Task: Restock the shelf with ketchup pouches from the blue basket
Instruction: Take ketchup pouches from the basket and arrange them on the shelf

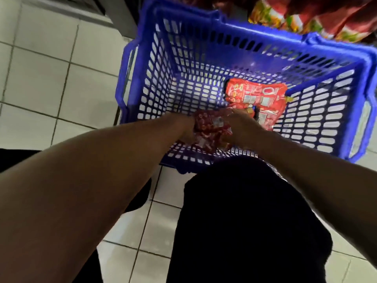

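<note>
1. I see one ketchup pouch (212,130) at the basket's 6 o'clock wall, gripped between my left hand (186,130) and right hand (241,124), fingers curled on its edges.
2. A second pouch (258,97) lies on the floor of the blue basket (142,64) toward 3 o'clock, so I judge restocking nearly finished: these remain.
3. Shelf goods (306,19) at 1 o'clock are cropped and blurred; fingertips hide behind the pouch, and more pouches may lie beneath.

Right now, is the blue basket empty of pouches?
No. One red pouch lies on the blue basket floor, and both hands hold another pouch.
</note>
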The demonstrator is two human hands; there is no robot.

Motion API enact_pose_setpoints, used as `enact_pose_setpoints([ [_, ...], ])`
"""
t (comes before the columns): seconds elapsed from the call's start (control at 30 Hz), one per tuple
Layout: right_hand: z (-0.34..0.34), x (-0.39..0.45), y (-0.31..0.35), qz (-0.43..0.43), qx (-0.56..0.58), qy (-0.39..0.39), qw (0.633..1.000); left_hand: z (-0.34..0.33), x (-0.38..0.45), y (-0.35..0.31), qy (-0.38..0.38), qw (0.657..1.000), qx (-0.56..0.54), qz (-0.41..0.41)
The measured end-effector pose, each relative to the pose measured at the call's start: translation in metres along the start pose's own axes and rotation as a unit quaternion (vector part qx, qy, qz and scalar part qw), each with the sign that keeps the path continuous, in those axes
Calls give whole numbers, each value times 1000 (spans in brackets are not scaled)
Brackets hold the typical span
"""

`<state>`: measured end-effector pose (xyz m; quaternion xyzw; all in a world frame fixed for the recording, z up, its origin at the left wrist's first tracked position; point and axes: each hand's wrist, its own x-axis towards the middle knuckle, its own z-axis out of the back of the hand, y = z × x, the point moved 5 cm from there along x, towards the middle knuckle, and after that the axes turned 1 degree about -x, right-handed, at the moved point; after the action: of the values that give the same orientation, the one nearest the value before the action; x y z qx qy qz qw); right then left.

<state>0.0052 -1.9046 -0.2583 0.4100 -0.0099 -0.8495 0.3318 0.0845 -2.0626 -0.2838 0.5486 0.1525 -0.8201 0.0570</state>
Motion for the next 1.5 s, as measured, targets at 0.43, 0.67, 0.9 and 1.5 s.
enact_pose_setpoints([
  [0.43,-10,55,-4,-59,-28,12,998,-2,19,5,-8,998,27,61],
  [0.67,37,-30,-45,-170,157,9,973,22,-38,-4,-29,999,-32,32],
  [0.9,154,-167,-5,-160,486,-96,854,70,-184,-26,-47,969,-243,9],
  [1.5,414,-550,158,80,752,-222,615,208,-633,-162,-20,672,-699,-242],
])
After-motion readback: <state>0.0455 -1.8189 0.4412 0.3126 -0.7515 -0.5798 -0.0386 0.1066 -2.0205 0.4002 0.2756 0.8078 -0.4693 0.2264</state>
